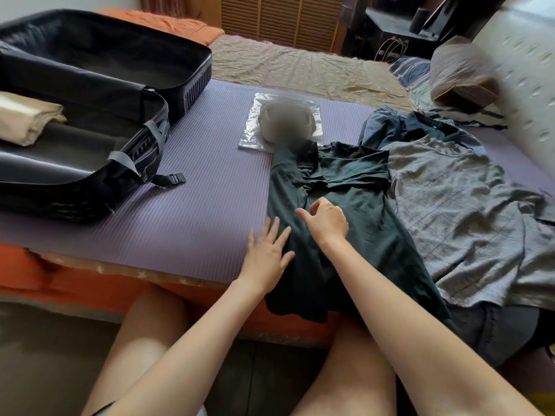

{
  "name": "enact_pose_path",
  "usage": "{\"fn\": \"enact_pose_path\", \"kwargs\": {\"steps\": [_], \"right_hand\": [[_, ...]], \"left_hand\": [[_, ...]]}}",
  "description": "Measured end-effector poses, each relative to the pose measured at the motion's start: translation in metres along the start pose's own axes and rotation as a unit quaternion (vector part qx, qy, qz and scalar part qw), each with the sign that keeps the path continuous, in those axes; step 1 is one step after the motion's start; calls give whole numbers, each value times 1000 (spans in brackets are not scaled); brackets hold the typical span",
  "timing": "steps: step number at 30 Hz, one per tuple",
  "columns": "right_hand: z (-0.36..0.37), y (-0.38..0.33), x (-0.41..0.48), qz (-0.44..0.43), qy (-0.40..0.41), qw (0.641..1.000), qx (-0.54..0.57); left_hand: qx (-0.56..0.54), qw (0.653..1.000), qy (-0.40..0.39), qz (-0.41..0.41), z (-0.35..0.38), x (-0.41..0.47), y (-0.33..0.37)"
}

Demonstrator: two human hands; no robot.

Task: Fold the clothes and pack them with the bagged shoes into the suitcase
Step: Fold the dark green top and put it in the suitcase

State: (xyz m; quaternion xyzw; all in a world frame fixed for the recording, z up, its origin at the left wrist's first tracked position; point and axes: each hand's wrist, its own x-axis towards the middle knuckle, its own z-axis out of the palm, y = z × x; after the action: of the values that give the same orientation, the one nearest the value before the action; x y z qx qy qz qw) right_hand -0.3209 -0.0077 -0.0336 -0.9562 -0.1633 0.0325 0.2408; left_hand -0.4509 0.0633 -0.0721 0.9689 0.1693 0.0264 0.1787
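Note:
A dark green shirt (354, 211) lies lengthwise on the purple mat (195, 211), its left side folded over and its hem hanging off the bed edge. My left hand (268, 253) rests flat with straight fingers on the shirt's left edge. My right hand (326, 219) hovers over the shirt's middle, fingers loosely curled, holding nothing. The open black suitcase (99, 115) sits at the left with a folded beige garment (27, 118) inside. The bagged shoes (283, 123) lie in clear plastic beyond the shirt's collar.
A grey checked shirt (468, 211) and a blue garment (387, 127) are piled to the right, with dark shorts (495, 328) at the bed's edge. A pillow (462, 73) leans at the far right. The suitcase strap buckle (174, 178) trails onto the mat.

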Motion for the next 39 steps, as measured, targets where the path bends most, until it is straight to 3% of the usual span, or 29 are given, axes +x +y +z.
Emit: {"fn": "enact_pose_path", "kwargs": {"steps": [6, 10, 12, 17, 20, 25, 29, 31, 35, 39], "right_hand": [[15, -6, 26, -3, 6, 997, -76], [16, 6, 32, -22, 74, 995, -57], [17, 15, 32, -42, 72, 994, -74], [18, 26, 31, -175, 116, 976, -51], [24, 31, 27, -246, 88, 957, -126], [28, 44, 28, -190, 111, 963, -156], [22, 42, 26, -201, 62, 964, -164], [12, 43, 27, -196, 43, 971, -128], [-24, 64, 36, -138, 102, 983, -68], [-52, 94, 45, -76, 112, 990, -33]], "left_hand": [[36, 999, -26, 8, 13, -2, -9], [37, 999, -19, 0, 13, -1, -10], [34, 999, -4, 2, 13, -3, -8], [-2, 998, 65, -10, 2, 14, -1], [-4, 998, 58, 0, -4, 42, -2], [73, 996, -41, -15, 7, 67, -7], [81, 996, -40, -21, 5, 67, -7], [76, 997, -10, -19, -1, 72, -5], [7, 994, 104, 45, -3, 94, 4], [89, 993, -30, 66, 10, 119, 13]]}}
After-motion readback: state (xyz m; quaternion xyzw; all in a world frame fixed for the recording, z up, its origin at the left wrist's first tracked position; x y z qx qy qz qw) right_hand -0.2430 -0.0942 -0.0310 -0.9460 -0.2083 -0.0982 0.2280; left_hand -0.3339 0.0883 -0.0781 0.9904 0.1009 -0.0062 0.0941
